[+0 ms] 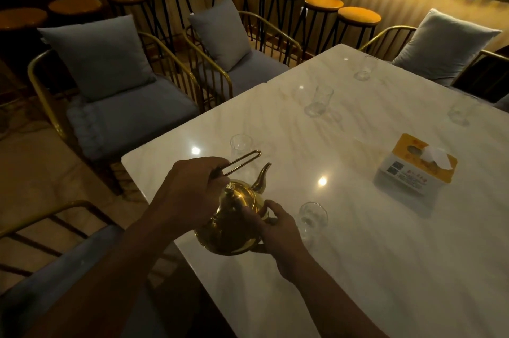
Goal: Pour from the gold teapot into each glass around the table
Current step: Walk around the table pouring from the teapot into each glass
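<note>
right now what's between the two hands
the teapot. The left hand grips its wire handle and the right hand cups its side, as seen in the head view

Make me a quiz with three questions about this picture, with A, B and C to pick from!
1. Where is the tissue box? A on a chair; B on the table; C on a stool.
2. What colour are the cushions? A red; B green; C grey.
3. How is the teapot? A held by both hands; B lying on the floor; C standing on a stool.

Answers: 1 B, it rests on the white top. 2 C, all look grey. 3 A, the left hand grips its handle and the right hand cups it.
</note>
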### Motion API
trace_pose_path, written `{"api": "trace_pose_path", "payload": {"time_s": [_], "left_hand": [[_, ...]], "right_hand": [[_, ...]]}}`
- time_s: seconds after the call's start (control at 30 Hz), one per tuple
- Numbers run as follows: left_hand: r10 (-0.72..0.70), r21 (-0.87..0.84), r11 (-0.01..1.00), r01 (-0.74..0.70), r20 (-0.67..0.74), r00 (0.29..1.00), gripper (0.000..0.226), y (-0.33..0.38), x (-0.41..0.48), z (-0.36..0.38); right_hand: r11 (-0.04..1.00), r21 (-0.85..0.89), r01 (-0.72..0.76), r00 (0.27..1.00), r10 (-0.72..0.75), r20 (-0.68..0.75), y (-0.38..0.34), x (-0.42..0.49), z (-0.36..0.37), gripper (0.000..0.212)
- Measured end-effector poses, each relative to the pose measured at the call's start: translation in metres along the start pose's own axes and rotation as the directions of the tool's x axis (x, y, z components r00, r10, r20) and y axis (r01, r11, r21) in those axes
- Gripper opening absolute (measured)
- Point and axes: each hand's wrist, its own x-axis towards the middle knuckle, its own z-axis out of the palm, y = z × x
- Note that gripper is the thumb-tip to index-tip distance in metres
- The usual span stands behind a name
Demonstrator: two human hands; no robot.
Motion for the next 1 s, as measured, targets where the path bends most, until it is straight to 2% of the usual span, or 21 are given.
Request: {"api": "trace_pose_path", "payload": {"time_s": [0.1,0.2,0.27,0.4,0.6,1.0], "left_hand": [[0.056,0.018,0.998,-0.057,0.035,0.998,0.036,-0.027,0.027,-0.019],[0.103,0.019,0.994,-0.104,0.057,0.993,0.038,-0.053,0.053,-0.036],[0.114,0.02,0.993,-0.115,0.083,0.99,0.039,-0.069,0.07,-0.047],[0.122,0.026,0.992,-0.127,0.129,0.984,0.038,-0.091,0.099,-0.066],[0.107,0.025,0.993,-0.112,0.143,0.984,0.038,-0.106,0.126,-0.079],[0.081,0.075,0.993,-0.093,0.146,0.986,0.037,-0.104,0.149,-0.064]], "right_hand": [[1.0,0.019,-0.013,1.0,0.013,-0.025,-0.011,0.026,0.029,0.068],[0.999,0.035,-0.003,0.999,0.004,-0.042,-0.022,0.05,0.056,0.073],[0.999,0.041,0.003,0.998,-0.001,-0.062,-0.029,0.063,0.073,0.075],[0.999,0.052,-0.014,0.994,0.019,-0.109,-0.039,0.086,0.1,0.091],[0.998,0.062,-0.022,0.993,0.03,-0.117,-0.054,0.107,0.118,0.067],[0.99,0.089,-0.113,0.988,0.121,-0.094,-0.055,0.126,0.115,0.061]]}}
